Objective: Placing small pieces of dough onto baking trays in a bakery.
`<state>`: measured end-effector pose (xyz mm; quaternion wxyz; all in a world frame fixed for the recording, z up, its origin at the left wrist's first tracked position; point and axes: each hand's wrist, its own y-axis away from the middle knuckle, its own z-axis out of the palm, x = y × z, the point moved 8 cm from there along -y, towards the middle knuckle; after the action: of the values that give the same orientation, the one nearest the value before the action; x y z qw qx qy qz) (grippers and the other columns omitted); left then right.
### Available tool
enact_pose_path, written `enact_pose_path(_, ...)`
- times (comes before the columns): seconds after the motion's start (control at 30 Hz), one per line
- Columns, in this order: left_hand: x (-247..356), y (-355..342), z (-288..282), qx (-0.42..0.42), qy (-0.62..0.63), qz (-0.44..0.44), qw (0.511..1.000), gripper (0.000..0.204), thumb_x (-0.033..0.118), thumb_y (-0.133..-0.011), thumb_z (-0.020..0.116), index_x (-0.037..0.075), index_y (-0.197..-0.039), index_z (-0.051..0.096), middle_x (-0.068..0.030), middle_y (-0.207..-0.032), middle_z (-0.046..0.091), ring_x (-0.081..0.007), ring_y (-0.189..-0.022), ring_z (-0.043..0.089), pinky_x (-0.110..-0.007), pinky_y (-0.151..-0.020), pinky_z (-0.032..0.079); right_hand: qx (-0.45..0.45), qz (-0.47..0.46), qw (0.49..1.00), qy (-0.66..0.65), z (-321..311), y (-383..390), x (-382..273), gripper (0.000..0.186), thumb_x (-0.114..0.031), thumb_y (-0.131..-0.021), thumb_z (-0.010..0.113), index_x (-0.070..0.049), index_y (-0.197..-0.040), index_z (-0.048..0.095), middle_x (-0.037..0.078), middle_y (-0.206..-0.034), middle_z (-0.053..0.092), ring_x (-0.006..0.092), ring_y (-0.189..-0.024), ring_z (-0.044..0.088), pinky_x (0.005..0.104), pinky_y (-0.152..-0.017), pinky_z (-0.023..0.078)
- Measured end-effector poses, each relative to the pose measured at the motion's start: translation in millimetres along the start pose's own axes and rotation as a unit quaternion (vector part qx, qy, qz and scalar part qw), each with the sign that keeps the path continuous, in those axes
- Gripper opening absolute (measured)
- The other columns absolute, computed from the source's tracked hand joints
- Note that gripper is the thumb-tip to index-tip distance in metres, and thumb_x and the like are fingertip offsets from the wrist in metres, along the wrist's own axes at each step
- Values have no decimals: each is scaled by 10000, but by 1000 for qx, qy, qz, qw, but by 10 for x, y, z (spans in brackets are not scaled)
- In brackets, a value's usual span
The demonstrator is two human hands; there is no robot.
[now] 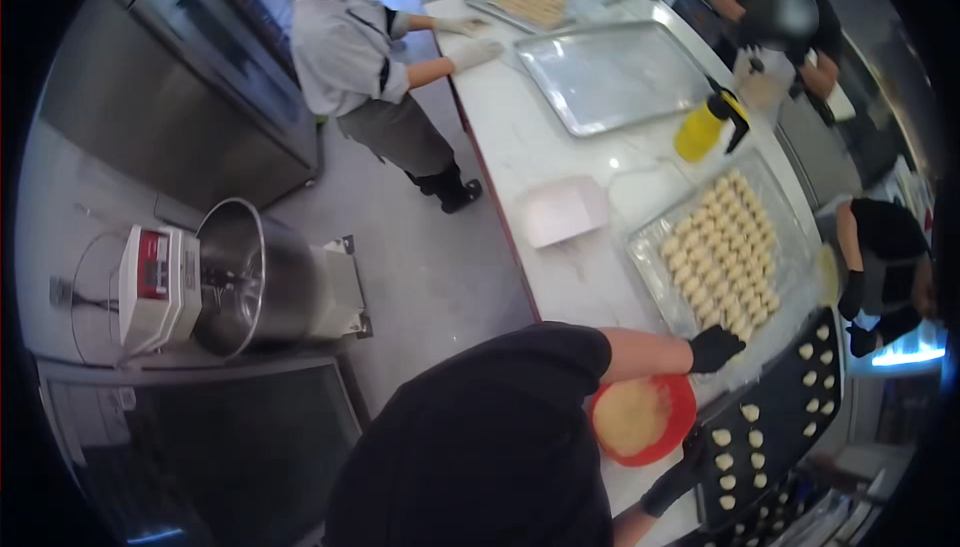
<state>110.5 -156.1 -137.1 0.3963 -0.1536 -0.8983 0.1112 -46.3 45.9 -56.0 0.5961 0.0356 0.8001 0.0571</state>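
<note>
My left hand [716, 349], in a black glove, reaches to the near end of a tray lined with clear plastic [650, 257]. Its fingers look drawn together beside the rows of small shaped dough pieces [722, 247]; what they hold, if anything, is hidden. Below it stands a red bowl [682, 427] with a pale yellow mass [632, 417] inside. Between the bowl and a black baking tray [790, 427] is my right hand [680, 479], also black-gloved; its fingers blend into the dark tray. Several dough pieces [757, 439] sit spaced apart on that tray.
On the white table [560, 182] are a pale box [565, 212], a yellow spray bottle [703, 132] and a metal tray [615, 77]. A gloved co-worker [345, 57] stands at the far left; two more people work along the right side. A floor mixer [255, 277] stands left.
</note>
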Motion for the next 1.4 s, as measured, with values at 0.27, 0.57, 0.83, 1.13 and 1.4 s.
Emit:
enact_pose_path(0.27, 670, 1010, -1397, 24, 133, -8, 991, 376, 382, -973, 618, 27, -926, 734, -130, -772, 714, -293, -675, 620, -404, -683, 499, -132, -29, 979, -153, 881, -408, -379, 441, -198, -1063, 469, -39, -1472, 517, 111, -1433, 583, 217, -1289, 549, 360, -1091, 421)
enact_pose_path(0.57, 559, 1622, -2095, 41, 25, -46, 998, 557, 356, -777, 875, 44, -1211, 720, -118, -1194, 739, -285, -1029, 710, -361, -910, 554, -189, 77, 975, -89, 1104, -257, -297, 329, -169, -988, 640, 12, -1259, 686, 132, -1135, 732, 252, -997, 707, 346, -840, 554)
enact_pose_path(0.83, 290, 2139, -2050, 82, 72, -45, 993, 324, 200, -897, 796, 53, -1177, 724, -98, -1266, 707, -229, -1085, 688, -322, -930, 544, -216, -296, 843, 394, 1622, 92, -3, 286, -183, -853, 705, -92, -1116, 769, 128, -914, 741, 303, -812, 679, 404, -720, 545)
enact_pose_path(1.13, 341, 2412, -2249, 110, 54, -64, 990, 277, 149, -897, 780, 52, -1151, 725, -101, -1281, 699, -239, -1096, 685, -326, -935, 546, -286, -352, 822, 344, 1644, 313, -193, 236, -169, -859, 688, -69, -1057, 768, 140, -892, 686, 328, -755, 642, 415, -713, 520)
enact_pose_path(1.4, 318, 2465, -2290, 107, 49, -39, 992, 266, 120, -873, 785, 52, -1123, 727, -113, -1286, 698, -257, -1091, 690, -340, -923, 554, -323, -276, 829, 363, 1535, 320, -159, 238, -159, -853, 695, -74, -1063, 767, 149, -908, 661, 320, -793, 641, 400, -716, 520)
